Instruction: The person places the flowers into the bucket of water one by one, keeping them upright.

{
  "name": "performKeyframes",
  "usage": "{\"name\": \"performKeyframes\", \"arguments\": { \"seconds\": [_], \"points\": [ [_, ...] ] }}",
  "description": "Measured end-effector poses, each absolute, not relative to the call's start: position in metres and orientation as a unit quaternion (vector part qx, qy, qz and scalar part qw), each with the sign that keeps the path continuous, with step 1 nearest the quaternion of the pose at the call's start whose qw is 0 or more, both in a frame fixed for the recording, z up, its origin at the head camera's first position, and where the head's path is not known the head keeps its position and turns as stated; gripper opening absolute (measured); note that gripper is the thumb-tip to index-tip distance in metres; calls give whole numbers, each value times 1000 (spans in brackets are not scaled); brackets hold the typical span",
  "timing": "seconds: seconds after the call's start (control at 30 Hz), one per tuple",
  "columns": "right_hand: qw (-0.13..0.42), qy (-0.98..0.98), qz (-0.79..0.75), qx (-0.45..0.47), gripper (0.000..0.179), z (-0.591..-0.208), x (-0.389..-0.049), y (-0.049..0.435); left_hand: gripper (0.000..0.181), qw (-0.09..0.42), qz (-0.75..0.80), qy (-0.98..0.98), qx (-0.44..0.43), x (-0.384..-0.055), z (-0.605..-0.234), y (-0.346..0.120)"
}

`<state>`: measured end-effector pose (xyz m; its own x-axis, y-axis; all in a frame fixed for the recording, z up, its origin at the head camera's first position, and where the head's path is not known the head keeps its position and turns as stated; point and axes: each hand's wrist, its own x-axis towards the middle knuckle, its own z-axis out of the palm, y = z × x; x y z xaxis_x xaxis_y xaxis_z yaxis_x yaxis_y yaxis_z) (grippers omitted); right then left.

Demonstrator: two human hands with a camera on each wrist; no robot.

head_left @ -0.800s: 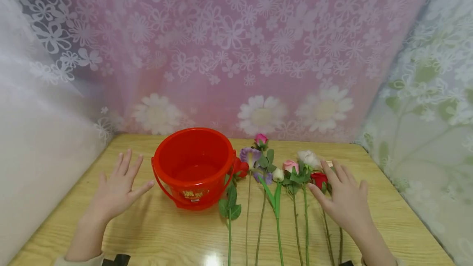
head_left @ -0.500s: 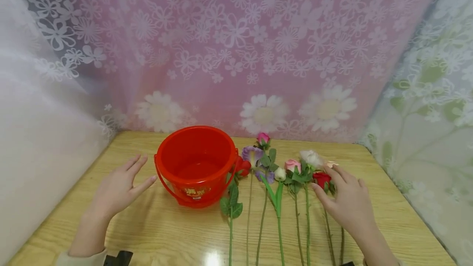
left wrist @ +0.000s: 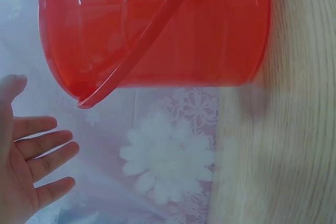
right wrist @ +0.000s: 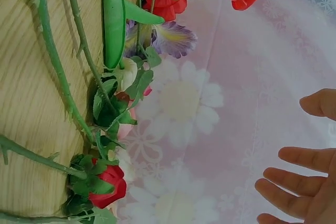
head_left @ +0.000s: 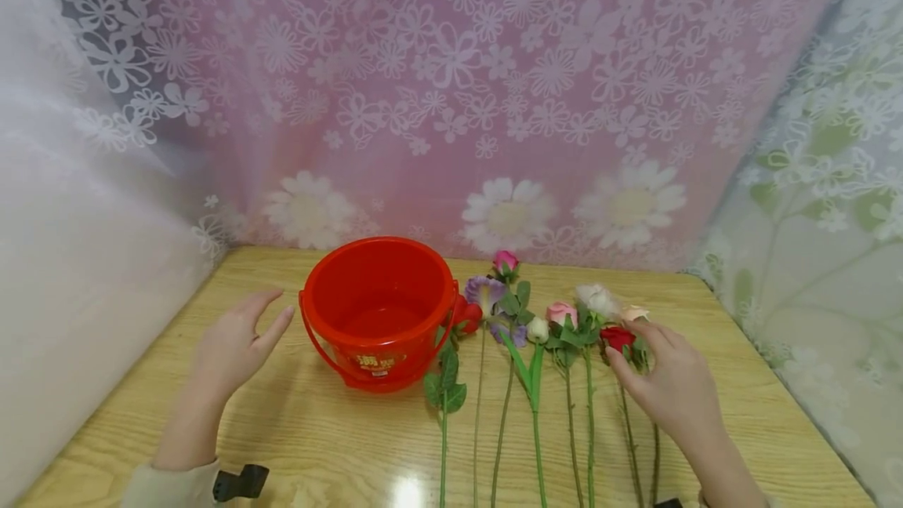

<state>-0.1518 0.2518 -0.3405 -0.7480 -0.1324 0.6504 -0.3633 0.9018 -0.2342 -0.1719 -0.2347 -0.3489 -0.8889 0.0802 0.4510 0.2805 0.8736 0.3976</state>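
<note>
A red bucket (head_left: 381, 320) with its handle folded down stands left of the middle of the table. To its left, my left hand (head_left: 229, 351) hovers with fingers apart and holds nothing; the left wrist view shows its fingers (left wrist: 50, 161) spread beside the bucket's rim. Above the right end of a row of artificial flowers is my right hand (head_left: 673, 386), bent slightly. It overlaps the stems near a red rose (head_left: 617, 337) in the head view. In the right wrist view its fingers (right wrist: 294, 182) are spread in the air, apart from the flowers.
Between bucket and right hand lie a red flower (head_left: 467, 315), purple iris (head_left: 485, 292), magenta rose (head_left: 505, 262), white tulip (head_left: 538, 330), pink rose (head_left: 562, 313) and white flower (head_left: 596, 300), stems pointing toward me. Floral curtains (head_left: 451, 100) enclose the wooden table (head_left: 339, 445).
My left hand's fingers have dipped from raised and spread to bent toward the bucket. The right hand's fingers have bent slightly beside the red rose. The head view has shifted a little.
</note>
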Motion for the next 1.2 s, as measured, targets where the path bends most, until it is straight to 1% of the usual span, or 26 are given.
{"name": "performKeyframes", "arguments": {
  "seconds": [0.17, 0.33, 0.57, 0.67, 0.9, 1.2],
  "points": [
    [300, -926, 195, 118, 39, -343, -151, 258, 45, 244, -289, -919, -109, -185, -349, -233],
    [266, -935, 212, 98, 39, -344, -151, 263, 42, 253, -332, -902, -106, -197, -348, -228],
    [252, -939, 223, 79, 39, -347, -151, 271, 39, 261, -371, -885, -106, -210, -347, -218],
    [237, -941, 231, 68, 41, -349, -151, 276, 39, 265, -380, -880, -104, -213, -345, -214],
    [201, -950, 235, 46, 45, -354, -153, 286, 38, 261, -413, -868, -93, -225, -347, -210],
    [202, -946, 248, 55, 40, -364, -156, 299, 37, 246, -419, -870, -82, -233, -347, -205]
  ]
}}
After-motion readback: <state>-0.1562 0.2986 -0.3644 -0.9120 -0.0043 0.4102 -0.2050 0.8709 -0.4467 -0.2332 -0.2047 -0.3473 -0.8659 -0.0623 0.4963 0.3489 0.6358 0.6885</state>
